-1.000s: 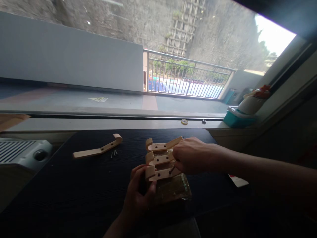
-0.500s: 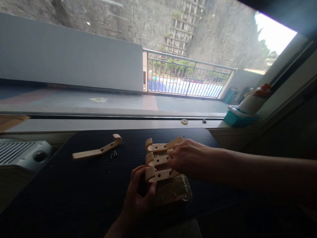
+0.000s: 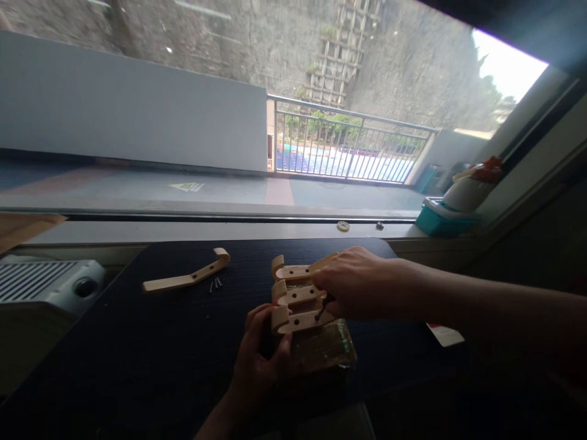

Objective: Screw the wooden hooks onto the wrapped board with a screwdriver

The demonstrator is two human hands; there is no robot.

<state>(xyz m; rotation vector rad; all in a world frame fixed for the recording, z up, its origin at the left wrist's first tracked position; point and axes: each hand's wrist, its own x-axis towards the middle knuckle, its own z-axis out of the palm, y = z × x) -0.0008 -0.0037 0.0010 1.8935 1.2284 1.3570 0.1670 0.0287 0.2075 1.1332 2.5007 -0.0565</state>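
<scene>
My left hand [image 3: 259, 348] grips the curled end of the nearest wooden hook [image 3: 300, 322], thumb in front and fingers behind. Two more wooden hooks, a middle one [image 3: 297, 295] and a far one [image 3: 296, 272], lie alongside it across a block wrapped in clear shiny film [image 3: 323, 351]. Closed above their right-hand ends, my right hand [image 3: 351, 284] holds a thin dark tool [image 3: 324, 304]. The tool's tip meets the right hole of the nearest hook; its handle is hidden in my fingers.
On the dark table [image 3: 137, 342] a separate wooden hook [image 3: 188, 278] lies to the left, beside several screws [image 3: 215, 284]. A white card [image 3: 444, 335] sits at the right. Yellow tape roll [image 3: 343, 226] and a teal box [image 3: 447, 219] rest on the windowsill.
My right hand has turned and shifted slightly, showing more of the dark tool. The white card has come into view under my right forearm. My left hand keeps its hold.
</scene>
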